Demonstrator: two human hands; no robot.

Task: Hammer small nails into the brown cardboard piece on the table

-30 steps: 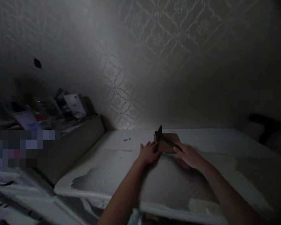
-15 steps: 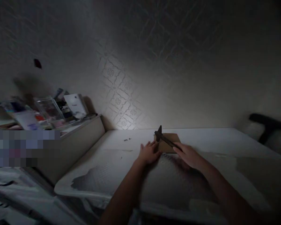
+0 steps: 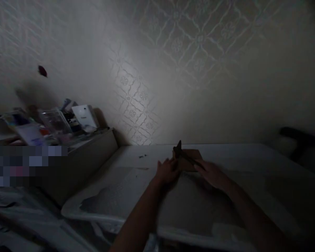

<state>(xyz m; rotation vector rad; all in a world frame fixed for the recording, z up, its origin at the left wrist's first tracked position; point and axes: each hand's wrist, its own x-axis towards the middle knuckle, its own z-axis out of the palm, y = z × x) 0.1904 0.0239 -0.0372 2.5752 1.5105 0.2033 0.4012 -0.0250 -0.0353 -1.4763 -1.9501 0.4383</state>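
My right hand (image 3: 212, 174) is closed around the handle of a hammer (image 3: 187, 156). The hammer's dark head is over the left part of a small brown board (image 3: 193, 164), which lies flat on the table. At the board's left edge is my left hand (image 3: 168, 171), its fingers bent together just below the hammer head. Whatever those fingers pinch, if anything, is hidden and too dark to make out.
Small dark bits (image 3: 142, 156) lie on the white table (image 3: 128, 154) left of the board. A cabinet (image 3: 94, 150) at the left carries a white box (image 3: 84, 117) and clutter. Behind is a patterned wall (image 3: 212, 87), and a dark armrest-like shape (image 3: 301, 136) stands at right.
The light on the table and hands has grown dimmer, while the wall pattern shows more clearly. Both hands, the hammer and the board stay in nearly the same place.
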